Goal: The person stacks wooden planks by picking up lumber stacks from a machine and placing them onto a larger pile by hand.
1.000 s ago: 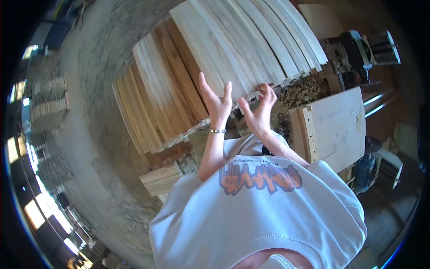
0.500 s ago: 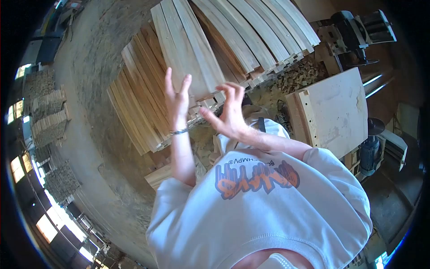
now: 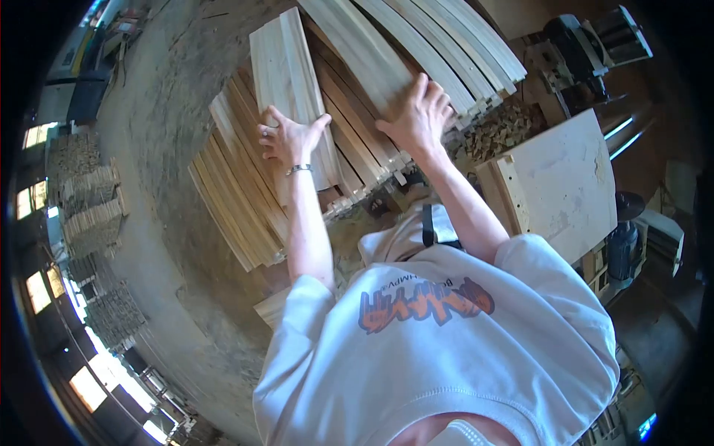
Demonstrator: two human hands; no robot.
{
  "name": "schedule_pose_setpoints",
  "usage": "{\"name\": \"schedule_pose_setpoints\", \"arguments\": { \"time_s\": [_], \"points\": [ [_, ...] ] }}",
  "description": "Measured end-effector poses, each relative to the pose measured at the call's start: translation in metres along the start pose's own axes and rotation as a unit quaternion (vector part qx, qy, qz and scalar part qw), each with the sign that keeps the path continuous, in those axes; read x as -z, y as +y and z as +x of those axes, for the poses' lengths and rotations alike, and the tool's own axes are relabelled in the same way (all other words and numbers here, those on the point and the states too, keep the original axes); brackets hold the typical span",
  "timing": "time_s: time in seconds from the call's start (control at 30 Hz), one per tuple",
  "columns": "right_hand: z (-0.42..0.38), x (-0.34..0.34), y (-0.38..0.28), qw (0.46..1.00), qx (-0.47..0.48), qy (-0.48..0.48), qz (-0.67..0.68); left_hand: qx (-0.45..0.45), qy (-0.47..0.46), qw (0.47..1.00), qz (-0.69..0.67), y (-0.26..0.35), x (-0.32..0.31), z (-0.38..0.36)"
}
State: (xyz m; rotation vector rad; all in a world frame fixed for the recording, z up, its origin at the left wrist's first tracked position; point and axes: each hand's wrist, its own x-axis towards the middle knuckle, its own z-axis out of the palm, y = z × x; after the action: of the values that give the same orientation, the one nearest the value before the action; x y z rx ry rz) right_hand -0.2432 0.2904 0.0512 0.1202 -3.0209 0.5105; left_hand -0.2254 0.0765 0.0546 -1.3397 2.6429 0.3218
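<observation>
My left hand (image 3: pixel 291 140), with a bracelet at the wrist, lies across a light wooden board bundle (image 3: pixel 286 67) on top of the pile. Its fingers curl over the left edge and the thumb sits at the right edge. To the right, my right hand (image 3: pixel 420 119) spans the near end of a wide light wooden board (image 3: pixel 357 52), thumb on the left side and fingers bent over the right. Both palms face down, and the undersides of the fingers are hidden. Darker boards (image 3: pixel 346 123) show in the gap between my hands.
More boards lie at the pile's left (image 3: pixel 238 193) and right (image 3: pixel 446 44). Wood offcuts (image 3: pixel 504 134) are heaped beside a pale panel-topped table (image 3: pixel 565 186). Motors (image 3: pixel 573 44) stand at the right. Across the floor at left are wood stacks (image 3: pixel 93 215).
Both hands, raised in the air before, have come down onto the boards and moved farther apart. The left bundle has shifted toward me and slightly left.
</observation>
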Motion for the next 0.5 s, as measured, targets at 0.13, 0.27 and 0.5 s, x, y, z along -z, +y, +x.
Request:
{"name": "schedule_pose_setpoints", "arguments": {
  "time_s": [0.13,0.27,0.5],
  "points": [
    [-0.015,0.009,-0.006,0.994,0.019,-0.072,0.078,-0.007,-0.047,0.999,0.004,-0.039,0.038,-0.039],
    [-0.034,0.013,0.008,0.995,0.043,-0.07,0.06,-0.019,-0.094,0.994,0.058,-0.086,0.02,-0.035],
    [0.043,-0.025,-0.049,0.992,-0.034,-0.085,0.082,-0.057,-0.02,0.998,0.027,-0.051,0.02,-0.006]
  ]
}}
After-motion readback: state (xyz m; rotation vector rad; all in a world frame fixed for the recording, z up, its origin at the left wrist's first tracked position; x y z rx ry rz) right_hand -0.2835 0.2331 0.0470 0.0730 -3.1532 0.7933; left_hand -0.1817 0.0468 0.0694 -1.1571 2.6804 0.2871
